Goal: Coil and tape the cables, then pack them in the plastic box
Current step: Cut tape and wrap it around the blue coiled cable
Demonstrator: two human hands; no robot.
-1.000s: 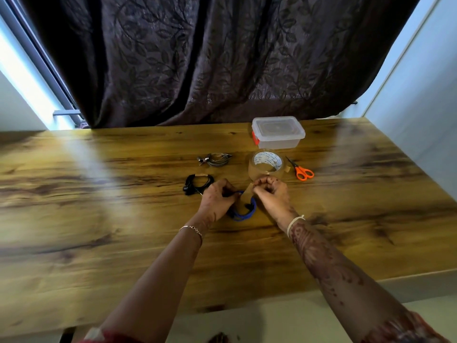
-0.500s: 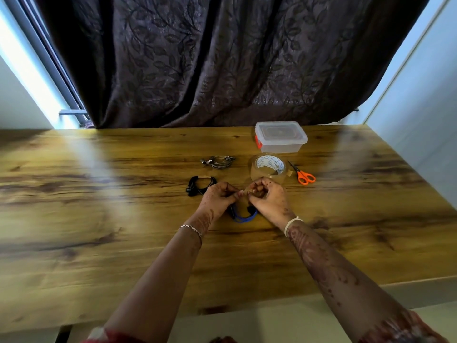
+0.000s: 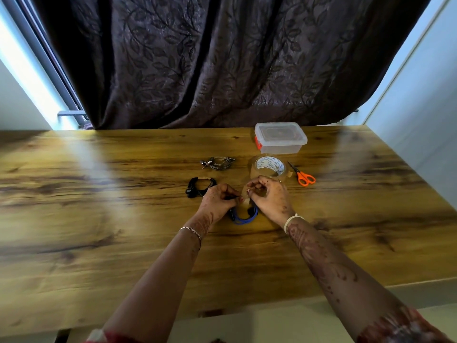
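Viewpoint: the head camera is looking from above the near table edge (image 3: pixel 247 310).
Direction: it is facing forward and down toward the curtain (image 3: pixel 222 58).
Nearness: forearms are filling the foreground; the far items are looking small, perhaps stretched by the wide lens.
Shared views: only one view is showing.

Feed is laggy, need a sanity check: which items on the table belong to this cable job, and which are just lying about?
In the job: blue cable, black cable, grey cable, tape roll, scissors, plastic box.
Lying about: nothing on the wooden table; only the curtain behind.
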